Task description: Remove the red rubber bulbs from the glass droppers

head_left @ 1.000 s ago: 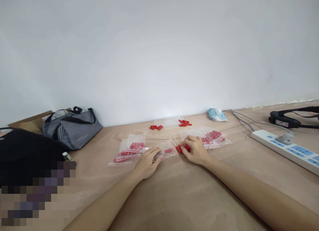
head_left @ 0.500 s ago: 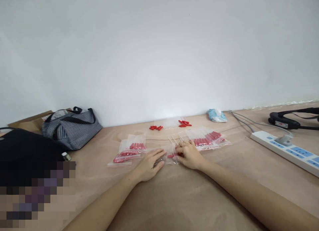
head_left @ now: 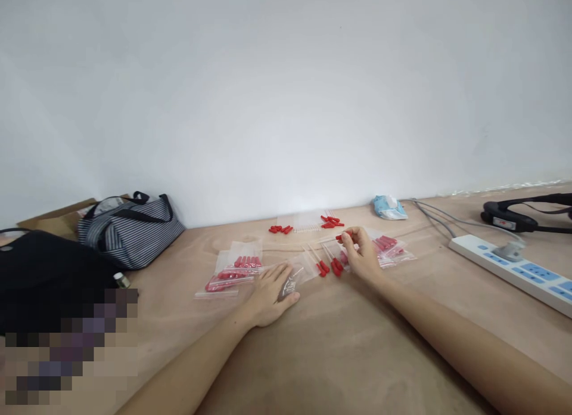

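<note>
My left hand (head_left: 270, 293) lies flat, fingers extended, on a clear plastic bag (head_left: 304, 269) with something dark under the palm that I cannot make out. Between my hands, several thin pale sticks with red handles (head_left: 336, 266) lie on the table, handles toward me. My right hand (head_left: 361, 254), raised just beyond them, pinches a red-handled stick (head_left: 339, 238) between thumb and fingers. Filled zip bags of red-handled pieces (head_left: 248, 262) are stacked left of my left hand. More filled bags (head_left: 386, 244) lie partly hidden behind my right hand.
Near the wall are loose red pieces (head_left: 280, 229), a second red group (head_left: 332, 222) and a crumpled blue-and-white item (head_left: 389, 207). A white power strip (head_left: 513, 272) and black headset (head_left: 509, 217) stand right. A striped bag (head_left: 134, 230) and small bottle (head_left: 121, 280) are left.
My right hand has moved right and away from the clear bag, and now pinches a red-handled stick. The sticks it covered are exposed on the table. My left hand has barely moved.
</note>
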Motion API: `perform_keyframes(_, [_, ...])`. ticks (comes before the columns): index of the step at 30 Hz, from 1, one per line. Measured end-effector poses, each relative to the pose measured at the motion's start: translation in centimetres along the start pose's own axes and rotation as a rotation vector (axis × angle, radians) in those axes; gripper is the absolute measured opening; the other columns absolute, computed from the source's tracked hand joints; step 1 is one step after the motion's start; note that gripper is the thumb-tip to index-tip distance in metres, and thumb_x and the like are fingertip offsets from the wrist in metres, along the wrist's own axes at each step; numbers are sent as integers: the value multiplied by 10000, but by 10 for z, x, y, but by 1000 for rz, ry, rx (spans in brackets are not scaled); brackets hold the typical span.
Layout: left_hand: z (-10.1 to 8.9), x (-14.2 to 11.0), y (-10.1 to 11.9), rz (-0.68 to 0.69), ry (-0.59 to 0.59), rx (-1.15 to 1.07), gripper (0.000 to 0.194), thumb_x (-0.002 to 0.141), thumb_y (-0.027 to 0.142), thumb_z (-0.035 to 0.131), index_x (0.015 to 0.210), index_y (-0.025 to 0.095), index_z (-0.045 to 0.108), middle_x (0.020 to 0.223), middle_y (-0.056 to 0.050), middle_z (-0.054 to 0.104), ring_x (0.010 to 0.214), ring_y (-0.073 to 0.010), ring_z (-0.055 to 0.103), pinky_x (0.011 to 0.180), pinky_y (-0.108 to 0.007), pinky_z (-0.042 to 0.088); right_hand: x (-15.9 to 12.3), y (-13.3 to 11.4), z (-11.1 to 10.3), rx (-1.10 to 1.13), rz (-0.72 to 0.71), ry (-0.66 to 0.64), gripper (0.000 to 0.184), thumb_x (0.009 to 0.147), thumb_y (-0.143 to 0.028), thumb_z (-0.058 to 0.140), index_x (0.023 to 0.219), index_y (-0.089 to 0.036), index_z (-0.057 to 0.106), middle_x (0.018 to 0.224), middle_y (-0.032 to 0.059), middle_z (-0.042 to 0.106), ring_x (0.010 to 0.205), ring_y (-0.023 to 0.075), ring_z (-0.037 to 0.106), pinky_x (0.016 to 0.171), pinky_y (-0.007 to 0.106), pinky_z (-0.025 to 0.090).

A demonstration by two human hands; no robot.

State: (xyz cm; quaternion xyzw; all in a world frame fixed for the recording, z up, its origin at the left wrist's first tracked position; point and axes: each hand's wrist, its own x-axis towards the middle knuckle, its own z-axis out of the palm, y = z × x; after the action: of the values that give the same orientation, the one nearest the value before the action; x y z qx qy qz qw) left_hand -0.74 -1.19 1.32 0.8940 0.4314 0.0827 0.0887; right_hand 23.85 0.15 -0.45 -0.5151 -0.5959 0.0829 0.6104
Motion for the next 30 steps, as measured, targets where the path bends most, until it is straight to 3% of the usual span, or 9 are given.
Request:
perform_keyframes(2, [2, 0, 0, 0, 27, 26, 579, 802, 521, 394, 1285, 205, 363, 1361, -110, 340, 1246, -280, 286, 1001, -486, 210, -3, 1, -1, -135, -83, -24, 195, 832, -362, 391, 851, -182, 463, 790, 57, 600, 736, 166, 548, 682, 303, 387])
perform_keyframes(6, [3, 2, 2, -18, 110, 73, 494, 830, 499, 350, 1223, 216, 448, 1283, -101, 439, 1154, -274, 389, 954, -469, 271, -13, -4, 0, -423, -284, -212, 143, 815, -297, 426, 817, -182, 510, 805, 49, 622, 763, 172, 536, 770, 340, 309])
perform_keyframes(9, [2, 6, 5, -50, 182, 61, 382, 869, 404, 305, 1063, 211, 572, 1057, -82, 577, 985, -237, 490, 860, -408, 363, -18, -9, 1, -562, -363, -317, 147, 799, -301, 450, 781, -186, 539, 756, 39, 625, 768, 176, 523, 781, 345, 266])
perform_keyframes(12, [0, 13, 2, -86, 251, 0, 278, 852, 300, 363, 867, 183, 614, 874, -66, 586, 877, -208, 517, 797, -356, 400, -20, -11, 2, -633, -377, -342, 186, 789, -338, 468, 736, -186, 560, 721, 38, 617, 766, 179, 505, 770, 345, 242])
perform_keyframes(17, [-2, 25, -9, -136, 287, -129, 81, 757, 238, 502, 758, 164, 534, 858, -49, 565, 845, -191, 524, 752, -313, 409, -20, -12, 1, -589, -324, -311, 243, 797, -388, 462, 737, -191, 592, 732, 31, 597, 768, 169, 477, 755, 338, 227])
perform_keyframes(24, [-6, 39, -13, -231, 167, -272, 327, 535, 366, 705, 703, 168, 506, 759, -4, 558, 777, -197, 525, 629, -264, 399, -21, -26, -4, -466, -405, -475, 254, 748, -429, 506, 779, -191, 591, 776, 24, 546, 770, 163, 447, 722, 316, 244])
perform_keyframes(27, [-4, 39, -14, -221, 148, -305, 329, 537, 362, 705, 730, 168, 522, 742, 10, 561, 747, -181, 527, 599, -246, 398, -25, -36, -2, -443, -398, -482, 314, 770, -473, 461, 834, -192, 587, 800, 35, 536, 789, 175, 441, 728, 326, 253])
perform_keyframes(30, [0, 35, -13, -172, 183, -312, 283, 586, 361, 674, 739, 172, 530, 751, 9, 573, 749, -176, 525, 621, -254, 401, -31, -44, 1, -419, -539, -554, 375, 758, -492, 470, 1003, -229, 575, 949, 61, 531, 878, 204, 437, 791, 377, 247])
